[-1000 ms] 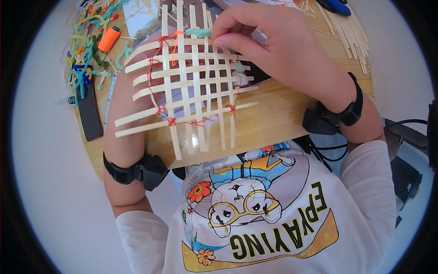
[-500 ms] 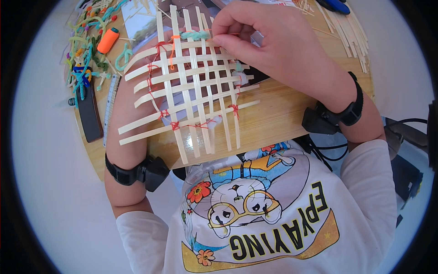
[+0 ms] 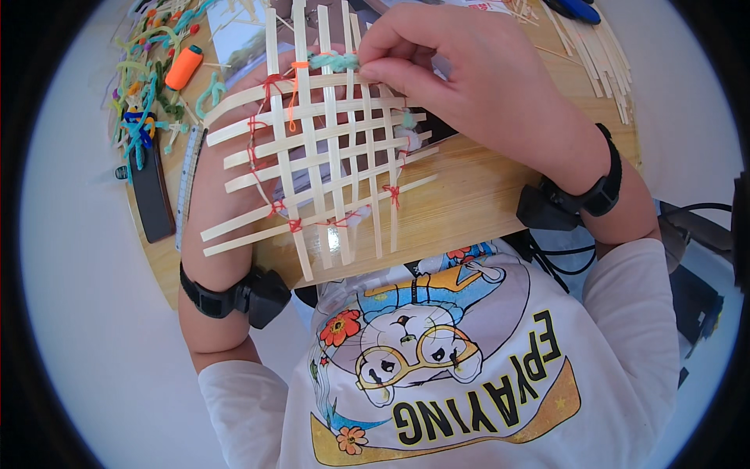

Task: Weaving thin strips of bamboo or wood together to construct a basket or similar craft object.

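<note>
At far left, a tangle of coloured pipe cleaners (image 3: 144, 98) on the wooden surface (image 3: 484, 184), with a dark case (image 3: 152, 205) just below. Next, an orange spool (image 3: 184, 68) lying at a slant and a ruler (image 3: 187, 178) beside the left forearm (image 3: 215, 194). Black strap (image 3: 234, 294) around that forearm. Left hand (image 3: 242, 109) behind the lattice (image 3: 333, 125), mostly hidden by it; impossible to tell whether gripping or only supporting. Lattice of pale strips in the middle, woven over and under, above the surface and across part of the left forearm. Red thread (image 3: 295, 225) knotted around crossings on its left side and along its lower edge; orange thread (image 3: 300, 65) wound near the top, tail hanging down. Green yarn (image 3: 334, 60) just right of that, twisted across upper strips. White fluff (image 3: 408, 139) at the lattice's right edge. Right hand (image 3: 461, 70) at the upper right of the lattice, thumb and forefinger pinched together at the yarn's right end; anything between them too small to tell. Black band (image 3: 600, 197) around the right wrist (image 3: 574, 168). At far right, a blue-and-black tool (image 3: 576, 9) near the top and, beside it, loose strips (image 3: 605, 70) on the surface.
</note>
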Available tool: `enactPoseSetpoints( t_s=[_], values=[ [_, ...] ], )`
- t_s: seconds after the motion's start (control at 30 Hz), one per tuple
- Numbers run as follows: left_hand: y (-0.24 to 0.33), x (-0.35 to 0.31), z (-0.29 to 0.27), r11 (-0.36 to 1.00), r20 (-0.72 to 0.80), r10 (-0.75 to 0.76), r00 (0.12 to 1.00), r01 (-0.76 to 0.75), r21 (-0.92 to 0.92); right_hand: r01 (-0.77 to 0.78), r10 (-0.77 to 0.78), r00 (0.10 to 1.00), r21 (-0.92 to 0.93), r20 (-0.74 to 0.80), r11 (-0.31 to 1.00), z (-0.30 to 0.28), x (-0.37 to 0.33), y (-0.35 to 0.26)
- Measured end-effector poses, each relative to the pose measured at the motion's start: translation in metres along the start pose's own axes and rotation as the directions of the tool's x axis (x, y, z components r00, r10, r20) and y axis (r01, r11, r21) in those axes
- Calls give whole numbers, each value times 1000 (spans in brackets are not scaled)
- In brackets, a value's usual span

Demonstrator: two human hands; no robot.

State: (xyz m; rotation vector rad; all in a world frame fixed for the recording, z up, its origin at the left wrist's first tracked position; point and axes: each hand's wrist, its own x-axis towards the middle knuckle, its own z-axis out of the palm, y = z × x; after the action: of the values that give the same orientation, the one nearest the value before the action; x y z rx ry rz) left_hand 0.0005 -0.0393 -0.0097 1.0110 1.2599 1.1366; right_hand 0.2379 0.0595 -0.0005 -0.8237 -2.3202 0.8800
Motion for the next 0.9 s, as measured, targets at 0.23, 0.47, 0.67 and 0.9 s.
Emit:
enactPoseSetpoints(
  t_s=[0.23, 0.47, 0.67, 0.9],
  values=[
    [-3, 0, 1, 1000, -4, 4, 1000, -4, 4, 14, -16, 999, -40, -41, 999, -2, -6, -10],
    [-4, -3, 1, 1000, 7, 14, 1000, -14, -9, 72, -72, 994, -2, -77, 997, 1, -2, -14],
    [-2, 0, 3, 999, 29, 32, 999, -31, -27, 6, -4, 1000, 71, -31, 997, -1, -7, -13],
    [-1, 3, 3, 995, 89, 74, 993, -68, -74, -85, 88, 996, 165, -11, 983, -9, 9, -39]
  ],
)
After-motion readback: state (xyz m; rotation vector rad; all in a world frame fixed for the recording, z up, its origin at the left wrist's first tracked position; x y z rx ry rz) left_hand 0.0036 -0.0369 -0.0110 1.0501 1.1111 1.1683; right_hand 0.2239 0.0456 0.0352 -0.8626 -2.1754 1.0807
